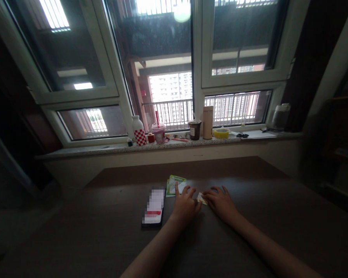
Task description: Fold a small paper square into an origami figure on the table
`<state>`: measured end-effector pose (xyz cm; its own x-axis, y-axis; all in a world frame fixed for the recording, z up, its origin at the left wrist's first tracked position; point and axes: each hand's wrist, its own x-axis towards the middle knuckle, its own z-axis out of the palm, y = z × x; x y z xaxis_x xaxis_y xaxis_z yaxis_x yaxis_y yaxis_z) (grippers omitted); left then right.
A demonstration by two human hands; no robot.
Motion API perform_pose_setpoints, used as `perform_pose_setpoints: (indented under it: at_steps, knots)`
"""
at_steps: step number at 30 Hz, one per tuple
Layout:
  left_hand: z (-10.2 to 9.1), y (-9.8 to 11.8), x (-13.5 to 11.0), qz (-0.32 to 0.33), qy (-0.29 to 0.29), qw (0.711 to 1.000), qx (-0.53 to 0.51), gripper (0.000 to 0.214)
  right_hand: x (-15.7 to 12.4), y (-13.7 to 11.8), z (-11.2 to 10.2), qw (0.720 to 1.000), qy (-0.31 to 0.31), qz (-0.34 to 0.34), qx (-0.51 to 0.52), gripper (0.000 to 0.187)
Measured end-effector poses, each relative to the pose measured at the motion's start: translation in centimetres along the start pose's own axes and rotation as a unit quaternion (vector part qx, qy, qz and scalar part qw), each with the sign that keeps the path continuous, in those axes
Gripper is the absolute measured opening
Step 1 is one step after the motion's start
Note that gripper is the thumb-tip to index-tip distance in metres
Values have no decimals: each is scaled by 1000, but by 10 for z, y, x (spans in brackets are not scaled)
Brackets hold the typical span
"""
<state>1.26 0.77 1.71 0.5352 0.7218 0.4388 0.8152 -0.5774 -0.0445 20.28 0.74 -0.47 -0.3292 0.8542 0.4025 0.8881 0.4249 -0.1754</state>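
A small white-and-yellow piece of paper point(202, 199) lies on the dark table between my two hands. My right hand point(220, 201) pinches its right edge with thumb and index finger, the other fingers stretched out. My left hand point(185, 204) has its fingers apart, and its thumb reaches the paper's left edge. Whether that thumb presses on the paper I cannot tell. The left index finger reaches over a small stack of green-and-white cards point(176, 180), partly covering it. Left of this hand a phone point(154, 207) lies face up with a lit, blurred screen.
The brown table point(104, 247) reaches toward a stone windowsill point(113, 150). On the sill stand a checkered bottle point(139, 133), a pink drink cup point(159, 133), a dark drink cup point(195, 130), a tan flask point(208, 122), yellow tape point(221, 133) and black scissors point(242, 135).
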Motion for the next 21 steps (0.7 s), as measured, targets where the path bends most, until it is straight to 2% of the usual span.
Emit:
perform_pose_setpoints:
  at_steps: [14,21]
  knots:
    - [2,-1,-3,-16,32,999,-6,33,0,5,6,1000,-5,7,27,28]
    - [8,5,-1,-85,46,995,-2,27,2,12,15,999,-4,5,44,31]
